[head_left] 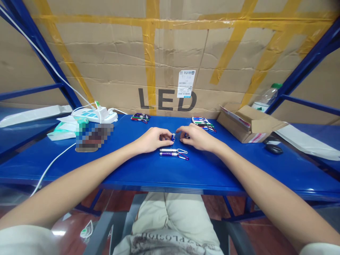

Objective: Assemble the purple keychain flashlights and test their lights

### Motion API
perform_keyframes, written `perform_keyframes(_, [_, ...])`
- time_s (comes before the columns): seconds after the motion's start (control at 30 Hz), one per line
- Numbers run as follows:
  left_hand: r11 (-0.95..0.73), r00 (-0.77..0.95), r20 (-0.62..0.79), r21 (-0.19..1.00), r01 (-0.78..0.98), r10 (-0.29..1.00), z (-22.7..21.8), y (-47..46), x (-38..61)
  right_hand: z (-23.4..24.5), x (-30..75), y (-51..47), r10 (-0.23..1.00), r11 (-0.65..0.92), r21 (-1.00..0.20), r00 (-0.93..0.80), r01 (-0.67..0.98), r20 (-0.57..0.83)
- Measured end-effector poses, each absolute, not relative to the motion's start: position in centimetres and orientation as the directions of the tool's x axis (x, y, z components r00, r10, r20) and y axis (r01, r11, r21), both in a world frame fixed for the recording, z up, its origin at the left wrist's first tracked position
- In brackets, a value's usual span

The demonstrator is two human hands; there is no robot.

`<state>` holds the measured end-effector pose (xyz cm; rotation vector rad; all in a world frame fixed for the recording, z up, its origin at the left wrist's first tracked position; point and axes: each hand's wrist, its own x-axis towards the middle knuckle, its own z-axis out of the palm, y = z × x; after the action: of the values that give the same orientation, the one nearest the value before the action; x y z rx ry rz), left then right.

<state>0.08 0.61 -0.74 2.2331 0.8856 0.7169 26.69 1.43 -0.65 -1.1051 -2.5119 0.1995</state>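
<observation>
My left hand (153, 139) is closed on a short blue tube with a silver end (173, 137), which looks like part of a small flashlight. Just to the right, my right hand (196, 137) has its fingers curled around a small dark piece (186, 136), mostly hidden by the fingers. The two hands are slightly apart, above the blue tabletop. Nearer to me, a silver keychain flashlight (168, 151) and a purple keychain flashlight (169, 154) lie side by side, their carabiner clips pointing right.
Behind my hands lie a left bunch of flashlights (140, 117) and a right bunch (203, 123). An open cardboard box (247, 122) and a black mouse (273, 148) are at right. A white power strip (94, 114) with cables stands at left. A large carton (119, 71) walls the back.
</observation>
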Motion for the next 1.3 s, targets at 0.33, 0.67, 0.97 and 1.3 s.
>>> perform_keyframes(0.33, [-0.647, 0.628, 0.306, 0.629, 0.43, 0.715, -0.6, 0.1, 0.1, 1.5, 25.6, -0.1, 0.73, 0.677, -0.597, -0.491, 0.43, 0.475])
perform_keyframes(0.67, [-0.644, 0.632, 0.303, 0.639, 0.421, 0.713, -0.6, 0.0, 0.2, 1.9, 24.9, -1.1, 0.703, 0.694, -0.619, -0.532, 0.368, 0.472])
perform_keyframes(0.97, [-0.65, 0.639, 0.299, 0.631, 0.425, 0.708, -0.5, -0.1, 0.1, 1.7, 25.1, -1.1, 0.696, 0.703, -0.592, -0.553, 0.394, 0.459])
perform_keyframes(1.3, [-0.649, 0.644, 0.301, 0.641, 0.409, 0.703, -0.6, 0.0, 0.0, 1.6, 25.1, -1.2, 0.665, 0.743, -0.504, -0.568, 0.44, 0.484])
